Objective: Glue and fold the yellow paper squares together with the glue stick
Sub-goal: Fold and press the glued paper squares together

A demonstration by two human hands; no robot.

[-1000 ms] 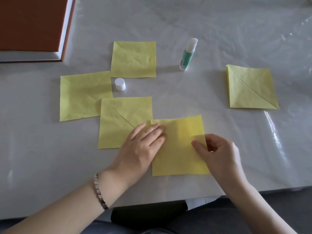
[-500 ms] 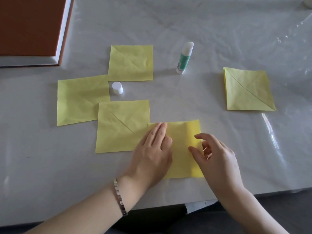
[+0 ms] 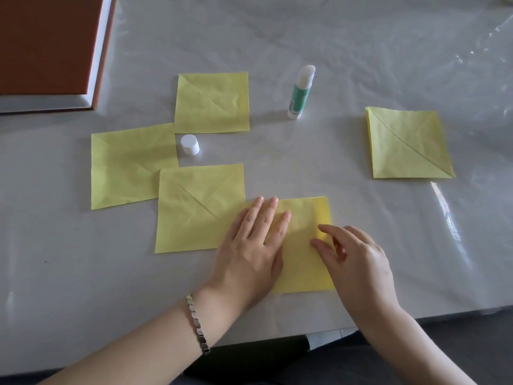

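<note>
Both hands are on the nearest yellow square (image 3: pixel 305 262): your L hand (image 3: pixel 255 245) lies flat, fingers straight, on its left part; R hand (image 3: pixel 358 262) is loosely curled at its right edge, can't tell if pinching. Farther back, the glue stick (image 3: pixel 301 93) stands upright, uncapped tip up, well apart from both.

A glossy, wrinkled white table (image 3: pixel 361 51) catches glare at right; a brown book (image 3: pixel 41 43) lies far left.
</note>
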